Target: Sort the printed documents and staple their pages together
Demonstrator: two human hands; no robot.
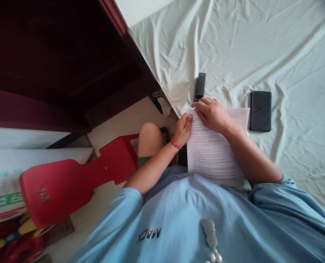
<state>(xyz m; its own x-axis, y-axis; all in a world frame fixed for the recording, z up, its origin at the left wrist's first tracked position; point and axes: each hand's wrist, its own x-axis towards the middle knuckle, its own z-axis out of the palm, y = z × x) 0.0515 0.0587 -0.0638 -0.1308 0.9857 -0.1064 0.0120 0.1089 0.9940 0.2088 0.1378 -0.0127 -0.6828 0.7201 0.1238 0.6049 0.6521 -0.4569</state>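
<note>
Printed paper sheets [214, 153] lie on the pale cloth near my body, their lower edge against my shirt. My left hand [183, 129], with a red band at the wrist, pinches the upper left corner of the paper, thumb on top. My right hand [210, 112] rests over the top edge of the sheets, palm down, its fingers apart and pointing left. Just beyond its fingertips, a black stapler [200, 86] lies on the cloth. To the right of the paper is a dark rectangular case or phone [260, 111].
The wrinkled pale cloth [241, 47] covers the surface ahead and to the right. A red plastic chair [61, 190] stands at the left, beside white bags [3, 182]. Dark red furniture [55, 54] fills the upper left.
</note>
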